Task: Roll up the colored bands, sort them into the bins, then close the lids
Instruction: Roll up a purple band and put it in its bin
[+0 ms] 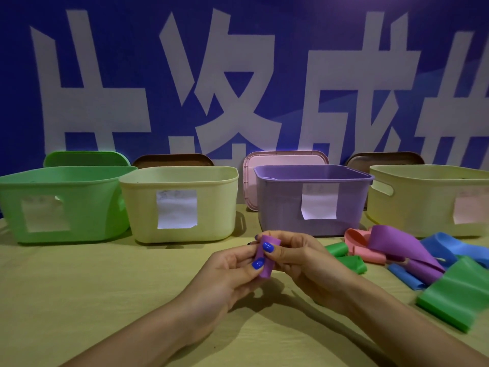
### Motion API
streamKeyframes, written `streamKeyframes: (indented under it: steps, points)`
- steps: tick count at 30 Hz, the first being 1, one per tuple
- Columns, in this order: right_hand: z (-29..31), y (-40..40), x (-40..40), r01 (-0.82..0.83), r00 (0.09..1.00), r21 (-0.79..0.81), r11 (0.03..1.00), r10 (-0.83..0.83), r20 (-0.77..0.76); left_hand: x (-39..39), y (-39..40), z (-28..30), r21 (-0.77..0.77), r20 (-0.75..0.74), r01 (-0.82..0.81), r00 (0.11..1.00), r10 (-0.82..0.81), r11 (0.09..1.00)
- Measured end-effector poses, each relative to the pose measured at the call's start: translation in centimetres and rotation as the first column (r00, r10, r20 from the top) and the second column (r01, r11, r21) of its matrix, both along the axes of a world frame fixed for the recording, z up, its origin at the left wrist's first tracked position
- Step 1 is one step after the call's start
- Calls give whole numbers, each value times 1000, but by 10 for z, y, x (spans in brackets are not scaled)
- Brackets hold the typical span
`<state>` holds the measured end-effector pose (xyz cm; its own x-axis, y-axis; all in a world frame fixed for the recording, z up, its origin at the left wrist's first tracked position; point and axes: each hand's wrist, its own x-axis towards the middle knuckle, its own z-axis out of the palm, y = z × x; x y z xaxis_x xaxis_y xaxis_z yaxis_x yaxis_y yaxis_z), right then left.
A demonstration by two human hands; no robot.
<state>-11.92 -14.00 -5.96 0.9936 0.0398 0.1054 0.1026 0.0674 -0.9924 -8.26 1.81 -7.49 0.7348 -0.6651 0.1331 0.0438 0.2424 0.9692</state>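
Hands: my left hand (232, 263) and right hand (296, 256) both pinch the purple roll (266, 256) above the bench (105, 287).
Risk: looser thumbs, I judge, let it uncoil.
Pile: unrolled bands (412, 256) could snag.
Bin: purple bin (280, 205) open, just behind.

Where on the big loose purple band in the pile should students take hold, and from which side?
Pinch the raised fold of the purple band from above: it arches up over the pink band and blue band, free to grip, while its lower end tucks under the pile.
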Motion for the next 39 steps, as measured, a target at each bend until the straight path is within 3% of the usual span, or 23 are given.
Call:
streamKeyframes:
  steps: [4, 10, 16, 24, 27, 34, 39]
  points:
    - [-2, 6, -2, 88, 996, 1, 996, -88, 26, 1, 0, -2, 15, -18, 48, 999, -48, 999]
    - [-3, 9, -1, 147, 988, 122, 982, -152, 29, 3, -9, -5, -60, -27, -3, 1000, 2, 998]
    - [1, 12, 0, 194, 979, 141, 971, -201, 37, 5, -10, -7, -77, -96, -65, 994, 57, 995]
    - [-3, 23, 1, 294, 943, 149, 944, -312, 113, 9, -11, -3, -53, 32, -107, 994, 109, 993]
    - [-2, 21, 4, 250, 952, 158, 955, -273, 141, 13, -10, -3, -89, 52, -125, 990, 130, 988]
    - [-3, 6, 9, 136, 986, 25, 990, -138, 95, 18, -9, -15, 73, 235, -207, 954, 185, 976]
    - [-1, -2, 7, 291, 944, -275, 916, -229, 238, 23, -8, -15, 52, 242, -262, 940, 242, 964]
